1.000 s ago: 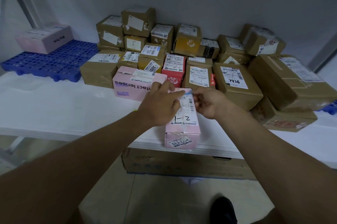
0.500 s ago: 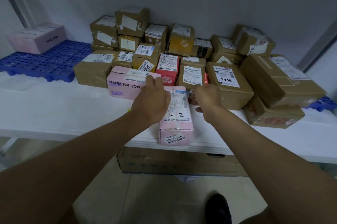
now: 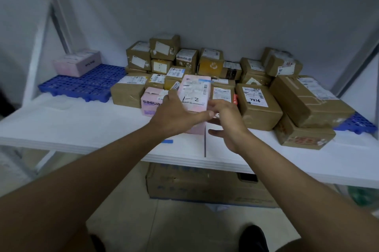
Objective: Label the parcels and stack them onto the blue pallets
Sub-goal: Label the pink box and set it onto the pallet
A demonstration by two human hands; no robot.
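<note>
The left hand [image 3: 174, 114] grasps the pink rectangular cardboard parcel [image 3: 194, 96], tilted up, above the white table [image 3: 82, 124]. The right hand [image 3: 227, 122] hangs released at its 4 o'clock. The blue plastic grid pallet [image 3: 86, 83] lies at 9 o'clock.

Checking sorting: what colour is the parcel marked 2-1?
Pale pink, with a white label; the parcel shows in the head view.

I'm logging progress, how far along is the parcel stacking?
Done: one pink box sits on the left pallet. In hand: the left hand grips a labelled pink parcel, the right hand open beside it. Left: the brown pile still to stack.
</note>
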